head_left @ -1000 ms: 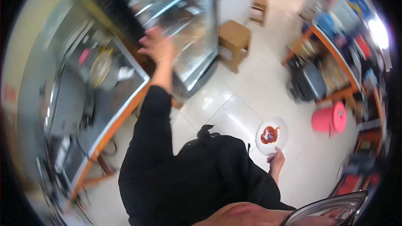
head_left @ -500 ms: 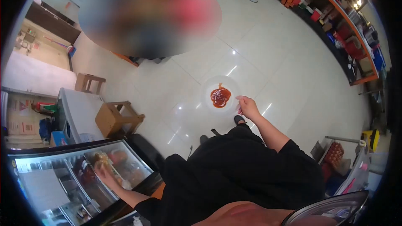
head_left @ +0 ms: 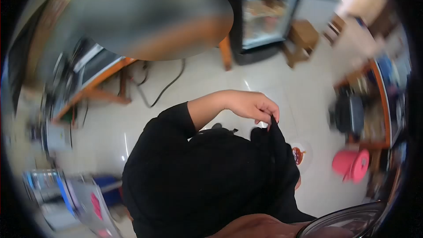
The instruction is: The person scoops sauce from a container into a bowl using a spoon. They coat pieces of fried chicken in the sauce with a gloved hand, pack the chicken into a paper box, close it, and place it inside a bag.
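My left hand [head_left: 255, 107] pinches a fold of the black shirt [head_left: 211, 172] in front of the body and lifts it to the right. Behind the lifted cloth, a clear or pale plate [head_left: 307, 154] with a patch of red sauce [head_left: 298, 155] shows in part at the right. Only a small strip of my right hand [head_left: 298, 183] is visible beside the shirt, just below the plate. Its fingers are hidden by the cloth, so its grip on the plate cannot be made out.
A lit glass-door fridge [head_left: 264, 11] stands at the top, with a brown stool [head_left: 304, 37] beside it. A pink bin [head_left: 350, 164] is at the right near an orange-framed shelf [head_left: 382, 101]. At the left, a black cable [head_left: 165, 89] lies on the floor by an orange-legged table [head_left: 103, 94].
My left hand has moved from the fridge to the front of the body and taken hold of the shirt. The view has turned, and the shirt now covers most of my right hand.
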The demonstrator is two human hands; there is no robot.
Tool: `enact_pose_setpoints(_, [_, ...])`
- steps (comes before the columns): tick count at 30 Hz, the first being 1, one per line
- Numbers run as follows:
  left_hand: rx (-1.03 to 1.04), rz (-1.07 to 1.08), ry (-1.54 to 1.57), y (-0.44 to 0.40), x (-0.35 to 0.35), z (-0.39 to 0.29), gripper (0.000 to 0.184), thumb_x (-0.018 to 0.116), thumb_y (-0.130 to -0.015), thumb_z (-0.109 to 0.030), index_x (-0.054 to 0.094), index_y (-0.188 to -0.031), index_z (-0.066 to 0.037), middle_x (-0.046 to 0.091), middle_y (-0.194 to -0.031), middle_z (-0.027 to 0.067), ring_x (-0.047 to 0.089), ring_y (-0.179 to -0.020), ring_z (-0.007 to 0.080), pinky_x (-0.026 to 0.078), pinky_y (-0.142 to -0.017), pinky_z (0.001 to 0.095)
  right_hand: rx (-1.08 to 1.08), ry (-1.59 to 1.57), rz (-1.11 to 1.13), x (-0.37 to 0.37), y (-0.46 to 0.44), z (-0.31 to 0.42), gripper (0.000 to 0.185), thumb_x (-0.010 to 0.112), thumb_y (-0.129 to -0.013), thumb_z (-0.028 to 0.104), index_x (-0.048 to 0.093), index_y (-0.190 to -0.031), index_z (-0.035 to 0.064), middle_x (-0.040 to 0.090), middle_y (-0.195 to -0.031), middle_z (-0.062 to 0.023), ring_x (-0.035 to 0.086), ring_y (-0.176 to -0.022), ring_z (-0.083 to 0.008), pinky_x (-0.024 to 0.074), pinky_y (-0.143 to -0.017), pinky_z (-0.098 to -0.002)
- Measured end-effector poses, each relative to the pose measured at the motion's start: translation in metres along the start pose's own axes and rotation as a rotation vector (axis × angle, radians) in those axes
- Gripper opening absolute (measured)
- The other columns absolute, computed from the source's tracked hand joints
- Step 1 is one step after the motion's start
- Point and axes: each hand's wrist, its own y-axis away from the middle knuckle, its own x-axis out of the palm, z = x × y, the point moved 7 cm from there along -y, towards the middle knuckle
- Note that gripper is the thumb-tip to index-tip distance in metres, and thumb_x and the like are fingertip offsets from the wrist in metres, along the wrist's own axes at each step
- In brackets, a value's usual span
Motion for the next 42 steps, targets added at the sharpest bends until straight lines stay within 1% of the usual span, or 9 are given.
enact_pose_setpoints(8, [0.824, -1.269, -0.283, 0.434, 0.009, -0.052, 0.013, 0.05, -0.086, 0.0, 0.057, -0.097, -0.003, 0.055, -0.094, 0.0055, 0.054, -0.09, 0.0139, 0.046, -0.074, 0.0271, -0.268, 0.202, 0.612, 0.269, 0.059, 0.121, 0.033, 0.036, -0.098, 0.024, 0.055, -0.114, 0.0018, 0.057, -0.064, -0.0061, 0.052, -0.046, -0.0108, 0.0423, -0.041, -0.023])
enact_pose_setpoints(14, [1.448, -0.332, -0.746, 0.604, 0.137, -0.132, 0.008, 0.056, -0.085, -0.011, 0.06, -0.09, -0.007, 0.057, -0.079, 0.0055, 0.058, -0.072, 0.0148, 0.048, -0.062, 0.0278, -0.326, 0.321, 0.92, 0.503, 0.202, 0.145, 0.033, 0.035, -0.097, 0.021, 0.053, -0.116, -0.0008, 0.058, -0.066, -0.0062, 0.052, -0.049, -0.01, 0.042, -0.043, -0.0215])
enact_pose_setpoints(17, [1.487, -0.236, -0.773, 0.659, 0.132, -0.124, 0.009, 0.059, -0.084, -0.017, 0.061, -0.087, -0.008, 0.058, -0.071, 0.0055, 0.06, -0.063, 0.0152, 0.049, -0.057, 0.0281, -0.358, 0.344, 0.995, 0.582, 0.276, 0.168, 0.033, 0.033, -0.097, 0.018, 0.055, -0.116, 0.0013, 0.058, -0.068, -0.0066, 0.054, -0.05, -0.0115, 0.0435, -0.045, -0.0232])
enact_pose_setpoints(21, [1.146, -0.958, -0.318, 0.794, 0.017, -0.005, 0.013, 0.055, -0.083, -0.008, 0.054, -0.071, -0.002, 0.063, -0.077, 0.0146, 0.059, -0.054, 0.0248, 0.05, -0.057, 0.0397, -0.317, 0.294, 1.115, 0.675, 0.34, 0.18, 0.033, 0.033, -0.097, 0.017, 0.055, -0.116, 0.0033, 0.059, -0.067, -0.0061, 0.053, -0.049, -0.0107, 0.0439, -0.045, -0.0227])
enact_pose_setpoints(22, [0.817, -1.582, -0.437, 0.819, -0.017, 0.02, 0.014, 0.055, -0.085, -0.009, 0.055, -0.073, -0.001, 0.063, -0.079, 0.0136, 0.061, -0.063, 0.0241, 0.05, -0.062, 0.0393, -0.316, 0.298, 1.139, 0.701, 0.355, 0.183, 0.032, 0.033, -0.096, 0.018, 0.056, -0.115, 0.0042, 0.059, -0.067, -0.0057, 0.053, -0.048, -0.0102, 0.0438, -0.045, -0.0224])
enact_pose_setpoints(25, [0.061, -1.979, -0.333, 0.886, -0.132, 0.086, 0.017, 0.054, -0.089, -0.013, 0.058, -0.081, 0.001, 0.063, -0.079, 0.0102, 0.061, -0.076, 0.0168, 0.048, -0.069, 0.0299, -0.305, 0.354, 1.185, 0.781, 0.391, 0.197, 0.032, 0.033, -0.097, 0.017, 0.056, -0.115, 0.0038, 0.059, -0.067, -0.0053, 0.052, -0.048, -0.0099, 0.0439, -0.045, -0.0221])
enact_pose_setpoints(31, [-0.361, -2.132, -0.183, 0.972, -0.249, 0.181, 0.019, 0.057, -0.089, -0.017, 0.06, -0.089, 0.002, 0.062, -0.073, 0.0048, 0.057, -0.07, 0.0108, 0.045, -0.065, 0.0248, -0.399, 0.351, 1.376, 0.931, 0.46, 0.241, 0.031, 0.035, -0.096, 0.015, 0.055, -0.115, 0.0011, 0.06, -0.067, -0.0063, 0.055, -0.051, -0.0111, 0.0455, -0.048, -0.0231])
enact_pose_setpoints(39, [-0.79, -2.293, -0.031, 1.132, -0.353, 0.295, 0.031, 0.052, -0.091, -0.028, 0.062, -0.094, 0.0, 0.066, -0.075, 0.0111, 0.064, -0.07, 0.0173, 0.049, -0.065, 0.0287, -0.466, 0.331, 1.5, 1.095, 0.563, 0.292, 0.031, 0.036, -0.095, 0.014, 0.053, -0.117, -0.0012, 0.06, -0.07, -0.0061, 0.055, -0.052, -0.0115, 0.0455, -0.048, -0.0233])
enact_pose_setpoints(42, [-0.896, -2.321, -0.25, 1.222, -0.423, 0.324, 0.033, 0.051, -0.09, -0.035, 0.063, -0.093, -0.004, 0.067, -0.082, 0.0144, 0.064, -0.077, 0.0298, 0.049, -0.069, 0.0395, -0.481, 0.276, 1.412, 1.133, 0.594, 0.291, 0.032, 0.036, -0.095, 0.014, 0.052, -0.118, -0.0023, 0.059, -0.069, -0.006, 0.054, -0.051, -0.0108, 0.0443, -0.048, -0.0228])
